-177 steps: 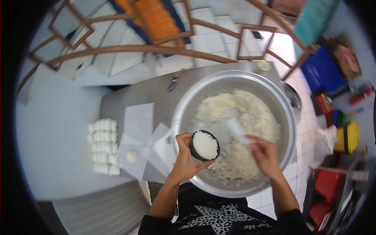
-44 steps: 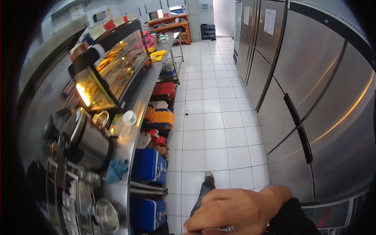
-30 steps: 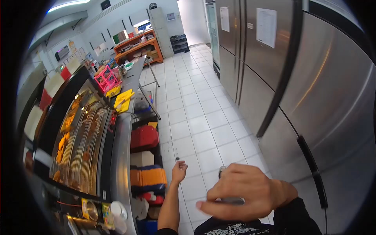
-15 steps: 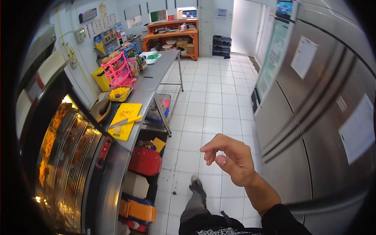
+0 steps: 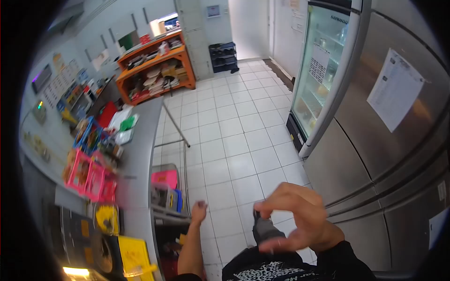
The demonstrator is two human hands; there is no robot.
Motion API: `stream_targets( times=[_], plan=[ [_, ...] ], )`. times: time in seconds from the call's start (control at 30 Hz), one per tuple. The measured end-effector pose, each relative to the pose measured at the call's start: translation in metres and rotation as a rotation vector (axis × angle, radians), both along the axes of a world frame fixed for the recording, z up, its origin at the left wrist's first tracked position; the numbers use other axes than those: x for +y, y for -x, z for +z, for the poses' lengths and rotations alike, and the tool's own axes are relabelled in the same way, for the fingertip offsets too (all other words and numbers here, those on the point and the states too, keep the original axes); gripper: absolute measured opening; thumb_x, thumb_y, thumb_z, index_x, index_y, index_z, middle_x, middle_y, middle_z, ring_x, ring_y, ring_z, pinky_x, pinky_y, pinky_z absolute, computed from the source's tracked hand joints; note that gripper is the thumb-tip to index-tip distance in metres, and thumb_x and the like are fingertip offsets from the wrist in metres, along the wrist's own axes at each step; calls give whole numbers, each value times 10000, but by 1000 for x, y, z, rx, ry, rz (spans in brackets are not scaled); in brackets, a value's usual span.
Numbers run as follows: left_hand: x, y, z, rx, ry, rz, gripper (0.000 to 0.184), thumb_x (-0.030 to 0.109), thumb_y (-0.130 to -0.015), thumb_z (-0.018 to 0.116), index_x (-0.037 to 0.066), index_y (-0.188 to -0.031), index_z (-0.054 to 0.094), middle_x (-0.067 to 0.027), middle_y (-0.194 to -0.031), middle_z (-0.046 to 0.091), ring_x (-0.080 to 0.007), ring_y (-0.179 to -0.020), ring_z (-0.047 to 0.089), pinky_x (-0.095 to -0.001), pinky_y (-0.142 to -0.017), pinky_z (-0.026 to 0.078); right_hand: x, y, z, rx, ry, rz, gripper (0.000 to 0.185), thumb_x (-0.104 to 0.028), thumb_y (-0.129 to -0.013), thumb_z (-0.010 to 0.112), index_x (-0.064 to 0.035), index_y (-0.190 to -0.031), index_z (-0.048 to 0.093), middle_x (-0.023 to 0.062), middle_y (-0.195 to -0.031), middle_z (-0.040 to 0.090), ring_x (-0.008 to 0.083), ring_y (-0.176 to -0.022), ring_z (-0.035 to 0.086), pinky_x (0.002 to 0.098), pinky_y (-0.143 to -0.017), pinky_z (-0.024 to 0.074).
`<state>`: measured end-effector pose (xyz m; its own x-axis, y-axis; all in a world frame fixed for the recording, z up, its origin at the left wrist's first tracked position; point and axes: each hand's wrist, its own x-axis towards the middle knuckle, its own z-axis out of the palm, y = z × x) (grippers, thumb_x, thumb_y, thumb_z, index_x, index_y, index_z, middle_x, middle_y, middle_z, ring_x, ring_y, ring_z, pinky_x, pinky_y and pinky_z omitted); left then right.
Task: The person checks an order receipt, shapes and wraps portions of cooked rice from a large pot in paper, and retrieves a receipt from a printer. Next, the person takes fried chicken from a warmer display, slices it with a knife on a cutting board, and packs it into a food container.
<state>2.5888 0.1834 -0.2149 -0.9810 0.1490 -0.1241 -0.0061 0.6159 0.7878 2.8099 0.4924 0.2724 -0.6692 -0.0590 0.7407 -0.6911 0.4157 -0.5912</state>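
Observation:
My right hand point(image 5: 300, 213) is raised in front of my body at the lower right. Its fingers are loosely bent, the thumb stands apart, and nothing shows between them. Lower and further left, my left hand point(image 5: 199, 211) hangs beside the steel table point(image 5: 140, 154), over the tiled floor. It is small and blurred, so its grip cannot be made out. On the table's near end lies a yellow cutting board point(image 5: 133, 253) with a yellow-handled knife point(image 5: 143, 270) across it. Behind the board is a container of yellow food point(image 5: 108, 218).
A pink rack point(image 5: 91, 178) stands on the table, with plastic bags point(image 5: 124, 124) further along. Steel refrigerator doors point(image 5: 347, 154) and a glass-door cooler point(image 5: 318, 70) line the right side. An orange shelf point(image 5: 154, 70) and a dark rack point(image 5: 222, 57) stand at the back.
The view has moved forward along the floor and tilted. My left hand has come into view beside the table. My right hand appears larger, its thumb and fingers further apart.

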Motion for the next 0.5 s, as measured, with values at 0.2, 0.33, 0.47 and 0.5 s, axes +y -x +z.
stream_targets(
  times=[0.2,0.33,0.47,0.5],
  plan=[
    [111,237,100,112,-47,-89,317,205,-879,699,-6,-1109,644,-152,-941,706,-256,-878,686,-369,-810,533,67,219,17,181,-115,-194,397,-353,-766,832,-41,-979,708,83,-871,659,209,-686,612,334,-596,490],
    [39,276,-23,-186,90,120,397,324,-850,728,14,-1094,682,-198,-1043,714,-348,-1023,681,-436,-914,529,100,399,60,205,-234,37,485,-380,-742,808,-37,-1067,697,72,-755,641,226,-623,586,366,-576,459],
    [-38,231,-110,-896,485,246,439,327,-825,665,-8,-1106,708,-262,-1147,684,-382,-1126,641,-457,-970,498,95,587,61,323,-62,202,358,-232,-774,788,-9,-1031,678,55,-679,604,183,-524,535,320,-483,376],
    [-46,225,-108,-1003,444,310,417,304,-830,663,15,-1129,699,-240,-1138,690,-363,-1100,648,-446,-948,505,94,633,58,335,-44,264,326,-197,-778,781,-3,-1017,674,53,-671,597,172,-508,523,307,-466,357]
  ],
)
